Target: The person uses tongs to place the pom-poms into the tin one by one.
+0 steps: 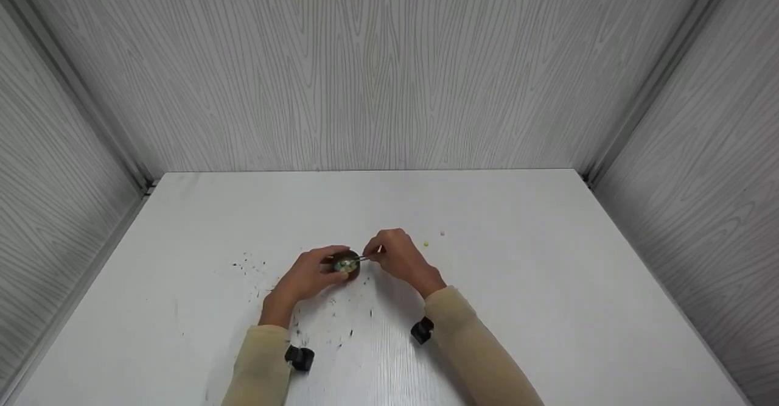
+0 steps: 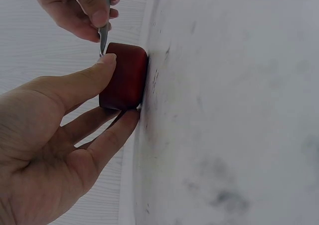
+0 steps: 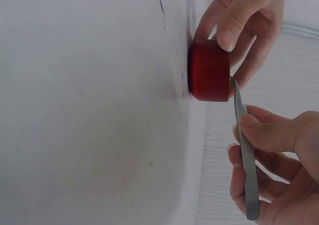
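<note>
A small round red cup (image 2: 130,78) with a metallic sheen stands on the white table. Little multicoloured pieces (image 1: 346,266) lie inside it, seen from above in the head view. My left hand (image 1: 309,274) grips the cup from its left side, thumb on the near side and fingers around the far side. In my right hand (image 1: 398,255) are metal tweezers (image 3: 247,167), pinched between thumb and fingers. Their tips reach the cup's opening; in the right wrist view the rim hides the very ends.
A yellow bead (image 1: 426,244) and a pale pink one (image 1: 442,233) lie on the table (image 1: 548,308) beyond my right hand. Dark specks and scuffs (image 1: 249,265) mark the tabletop around my left hand. Wood-grain panels (image 1: 377,77) enclose the back and both sides.
</note>
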Demonstrator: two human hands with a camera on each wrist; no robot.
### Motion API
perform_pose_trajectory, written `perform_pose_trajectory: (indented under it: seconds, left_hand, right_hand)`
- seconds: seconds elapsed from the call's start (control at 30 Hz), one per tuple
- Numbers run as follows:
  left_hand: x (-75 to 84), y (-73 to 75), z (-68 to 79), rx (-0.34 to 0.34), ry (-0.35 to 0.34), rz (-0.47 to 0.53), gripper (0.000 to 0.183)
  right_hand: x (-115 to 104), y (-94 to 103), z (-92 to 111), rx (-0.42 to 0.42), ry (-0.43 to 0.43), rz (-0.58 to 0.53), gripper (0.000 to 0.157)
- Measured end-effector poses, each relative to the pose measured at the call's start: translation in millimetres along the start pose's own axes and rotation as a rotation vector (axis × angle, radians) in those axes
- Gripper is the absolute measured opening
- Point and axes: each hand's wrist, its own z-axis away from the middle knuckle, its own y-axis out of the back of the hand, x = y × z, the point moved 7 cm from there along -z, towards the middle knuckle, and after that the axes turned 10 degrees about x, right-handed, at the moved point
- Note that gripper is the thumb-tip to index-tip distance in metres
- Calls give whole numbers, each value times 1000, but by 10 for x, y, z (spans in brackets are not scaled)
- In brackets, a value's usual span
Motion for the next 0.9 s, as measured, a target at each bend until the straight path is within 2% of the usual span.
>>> perform_pose_trajectory:
  seconds: [0.43,0.7,0.9]
  left_hand:
    - [-8,-8,-5,7,26,-5,54]
    - [23,-1,13,-11,-26,-3,54]
    - [14,-2,7,-8,-17,10,54]
  right_hand:
    - [56,-27,2,8,-22,14,18]
    - [25,127,35,46,23,-2,15]
    - [72,241,55,74,48,-3,15]
